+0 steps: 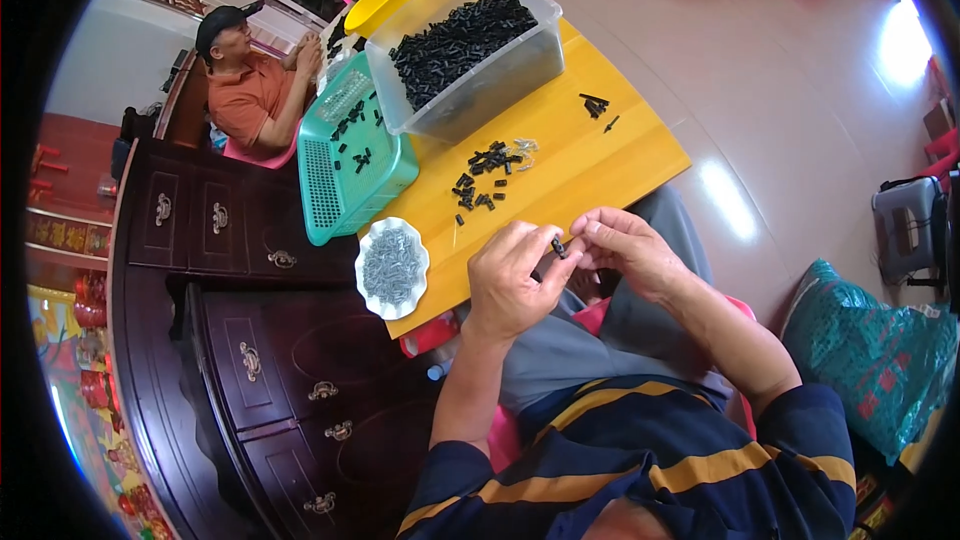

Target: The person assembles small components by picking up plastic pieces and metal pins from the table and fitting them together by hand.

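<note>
My left hand pinches a small black plastic part between thumb and fingers, just past the table's near edge. Close beside it, my right hand is closed, its fingertips pressed together near the part; whatever they hold is too small to make out. Beyond my hands, loose black parts lie on the yellow table next to a few small clear pieces. To the left, a white scalloped bowl holds many small clear or silvery pieces. Several slim black parts lie farther right.
A translucent bin full of black parts stands at the back, beside a green basket and a yellow basin. Dark drawers adjoin the left. Another person sits at far left. A green sack stands right.
</note>
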A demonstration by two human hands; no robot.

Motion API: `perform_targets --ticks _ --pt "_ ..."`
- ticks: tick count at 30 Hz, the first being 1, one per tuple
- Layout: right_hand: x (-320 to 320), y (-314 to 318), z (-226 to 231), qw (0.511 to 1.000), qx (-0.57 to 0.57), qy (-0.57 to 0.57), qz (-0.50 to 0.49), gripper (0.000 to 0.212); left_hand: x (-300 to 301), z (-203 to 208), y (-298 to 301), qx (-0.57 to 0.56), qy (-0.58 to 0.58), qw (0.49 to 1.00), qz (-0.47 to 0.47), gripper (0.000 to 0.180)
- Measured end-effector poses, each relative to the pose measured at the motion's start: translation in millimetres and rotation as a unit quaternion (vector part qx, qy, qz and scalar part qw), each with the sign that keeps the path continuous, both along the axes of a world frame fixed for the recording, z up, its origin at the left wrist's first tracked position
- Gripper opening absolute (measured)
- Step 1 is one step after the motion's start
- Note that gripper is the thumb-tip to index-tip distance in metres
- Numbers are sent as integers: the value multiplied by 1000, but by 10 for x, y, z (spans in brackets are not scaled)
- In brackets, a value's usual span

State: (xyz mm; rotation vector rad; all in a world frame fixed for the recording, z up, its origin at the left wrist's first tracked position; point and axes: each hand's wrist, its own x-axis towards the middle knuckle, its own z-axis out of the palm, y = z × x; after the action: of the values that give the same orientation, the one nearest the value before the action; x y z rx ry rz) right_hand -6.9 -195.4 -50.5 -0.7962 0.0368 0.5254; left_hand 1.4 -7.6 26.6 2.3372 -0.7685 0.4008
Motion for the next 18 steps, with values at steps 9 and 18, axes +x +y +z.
perform_targets --ticks 9,18 --pt "9 5 -15 1000 -13 4 -7 20 -18 4 8 -20 5 1000 -3 25" --pt "-12 43 -16 1000 15 -1 24 19 -41 -3 -19 -39 31 999 5 25"
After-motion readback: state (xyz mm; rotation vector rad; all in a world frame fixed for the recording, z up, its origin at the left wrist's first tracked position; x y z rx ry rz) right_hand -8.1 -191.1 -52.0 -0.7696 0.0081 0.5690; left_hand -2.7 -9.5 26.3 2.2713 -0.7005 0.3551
